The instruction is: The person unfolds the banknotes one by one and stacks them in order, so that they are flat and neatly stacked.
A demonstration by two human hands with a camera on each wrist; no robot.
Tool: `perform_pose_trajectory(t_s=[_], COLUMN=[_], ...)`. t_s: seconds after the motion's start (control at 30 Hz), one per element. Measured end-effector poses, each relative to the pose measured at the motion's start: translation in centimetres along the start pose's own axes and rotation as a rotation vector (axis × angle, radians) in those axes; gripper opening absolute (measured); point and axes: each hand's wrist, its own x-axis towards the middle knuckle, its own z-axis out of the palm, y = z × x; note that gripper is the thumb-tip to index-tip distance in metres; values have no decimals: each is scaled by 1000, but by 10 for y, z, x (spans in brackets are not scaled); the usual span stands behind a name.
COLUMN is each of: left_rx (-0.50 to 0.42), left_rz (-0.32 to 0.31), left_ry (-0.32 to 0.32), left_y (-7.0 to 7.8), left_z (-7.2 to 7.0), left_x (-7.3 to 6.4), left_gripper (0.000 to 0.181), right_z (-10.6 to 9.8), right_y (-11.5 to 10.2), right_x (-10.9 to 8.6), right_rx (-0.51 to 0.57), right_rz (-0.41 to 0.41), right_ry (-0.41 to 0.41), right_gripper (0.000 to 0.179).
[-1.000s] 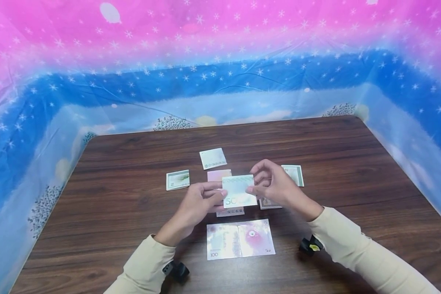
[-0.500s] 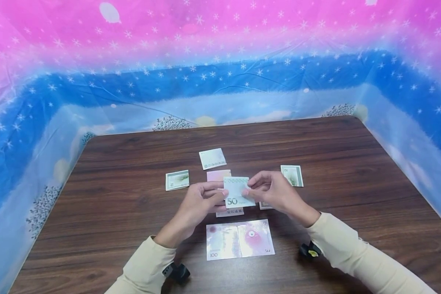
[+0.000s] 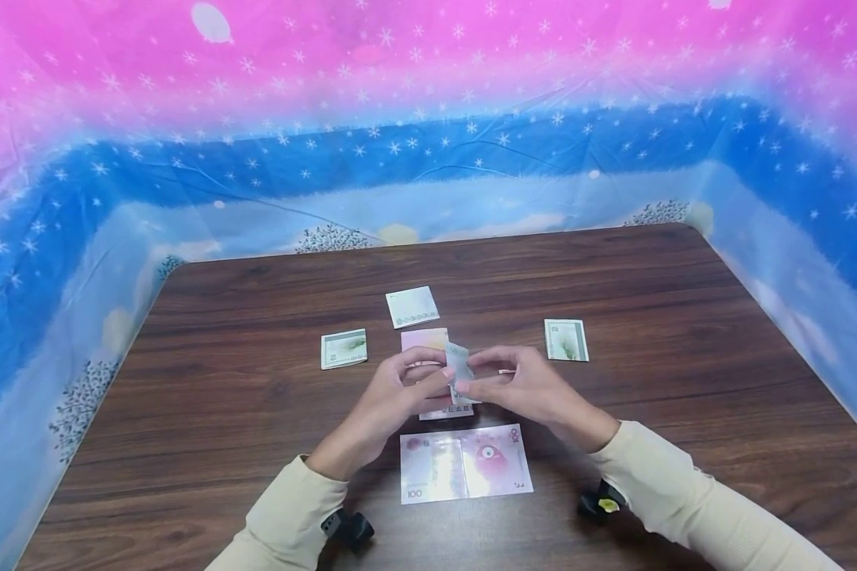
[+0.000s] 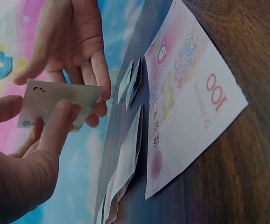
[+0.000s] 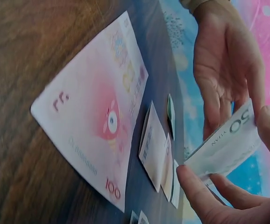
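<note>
A folded green 50 yuan banknote (image 3: 459, 371) is held up between both hands above the table, turned so only a narrow slanted side shows in the head view. My left hand (image 3: 389, 396) pinches its left side between thumb and fingers; my right hand (image 3: 532, 388) pinches the other side. In the right wrist view the "50 YUAN" print on the banknote (image 5: 230, 140) is readable. The left wrist view has its pale back. Below the hands lies an unfolded pink 100 banknote (image 3: 464, 464) with a centre crease. A folded pinkish note (image 3: 446, 412) is partly hidden under the hands.
Around the hands lie folded notes: a green one (image 3: 343, 349) to the left, another green one (image 3: 566, 339) to the right, a pale one (image 3: 412, 308) farther back, and a partly covered pink one (image 3: 423, 339). The wooden table (image 3: 243, 301) meets a patterned cloth backdrop (image 3: 428, 159).
The 50 note has turned from facing the head camera to nearly edge-on. My right hand has moved left, closer to the left hand, uncovering the green note at right.
</note>
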Motion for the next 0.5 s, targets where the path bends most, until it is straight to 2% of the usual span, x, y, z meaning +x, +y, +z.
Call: perform_pose_trajectory(t_s=[0.17, 0.5], left_rx=[-6, 20], left_rz=[-14, 4], left_ry=[-23, -8], left_y=[0, -2], left_z=[1, 0], left_x=[1, 0], left_gripper=[40, 38], right_z=[3, 8], right_y=[-1, -3], right_x=[-2, -4], right_rx=[-4, -11], right_rz=[21, -4], right_ry=[-25, -43], right_gripper=[63, 65])
